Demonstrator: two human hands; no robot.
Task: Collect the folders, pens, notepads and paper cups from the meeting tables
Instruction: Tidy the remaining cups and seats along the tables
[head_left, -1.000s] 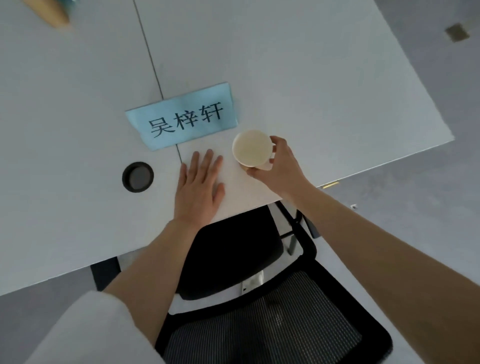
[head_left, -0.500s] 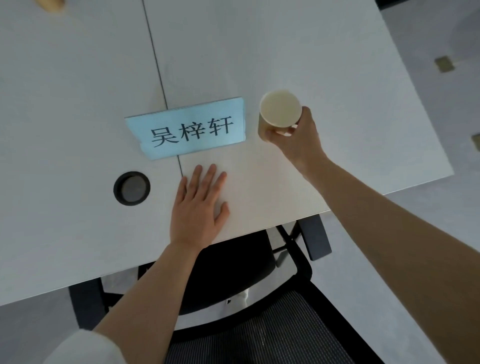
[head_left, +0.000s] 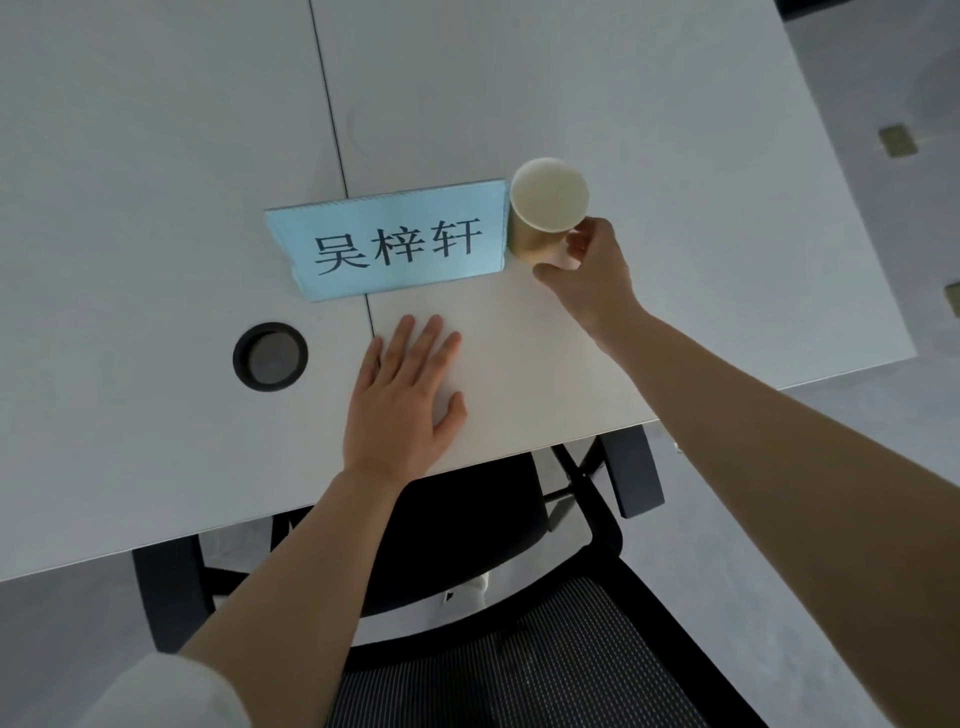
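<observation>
Head view is showing our right hand (head_left: 587, 280) curling its grip around the side of a paper cup (head_left: 545, 208), which is standing upright on the white desk (head_left: 649, 130), just beside the right edge of a light blue name card (head_left: 395, 244) printed with three black characters. Our left hand (head_left: 400, 405) is lying flat and spread, palm down, holding nothing, near the desk's front edge. A round black cable grommet (head_left: 270, 356) is sitting to its left. Below us, a black mesh chair (head_left: 519, 665) is tucked partly under the desk.
</observation>
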